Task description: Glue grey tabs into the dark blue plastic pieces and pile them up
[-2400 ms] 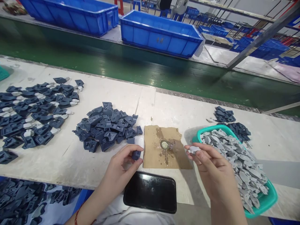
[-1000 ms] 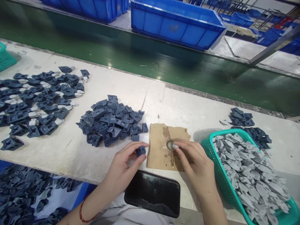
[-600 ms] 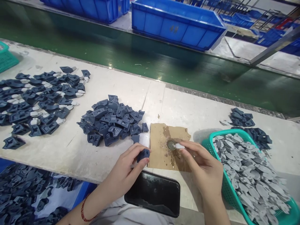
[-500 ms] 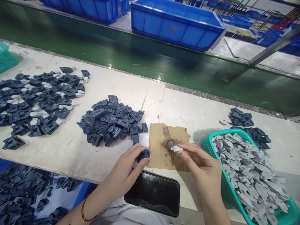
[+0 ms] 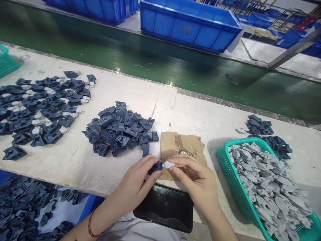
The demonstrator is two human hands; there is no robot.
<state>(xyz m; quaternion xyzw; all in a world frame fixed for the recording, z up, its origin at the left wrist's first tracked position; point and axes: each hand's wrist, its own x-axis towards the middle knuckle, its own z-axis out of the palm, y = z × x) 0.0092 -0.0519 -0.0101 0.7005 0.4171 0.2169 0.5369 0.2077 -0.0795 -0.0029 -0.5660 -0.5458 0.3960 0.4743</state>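
Note:
Between the thumb and fingers of my left hand [image 5: 140, 177] is a dark blue plastic piece [image 5: 155, 167]. My right hand [image 5: 195, 177] pinches a small light grey plastic piece [image 5: 168, 164], its narrow end against the blue one. How far the end goes in, I cannot tell. Beyond my fingers lies a stained brown cardboard sheet [image 5: 167, 142] with a small round metal thing [image 5: 183, 152] on it. Left of it is a heap of loose dark blue pieces [image 5: 117, 129]. Light grey pieces [image 5: 265, 184] fill a green basket [image 5: 227, 167] beside my right hand.
Below my hands lies a black phone [image 5: 164, 207]. Dark blue pieces with grey ends [image 5: 45, 107] spread over the table's left side. A small blue pile [image 5: 259, 125] lies behind the basket. Blue crates [image 5: 185, 26] stand past the green strip [image 5: 125, 60]. More blue pieces [image 5: 22, 201] lie lower left.
My right hand has moved left from over the round metal thing, bringing the grey piece up against the blue piece. My left hand has stayed nearly in place.

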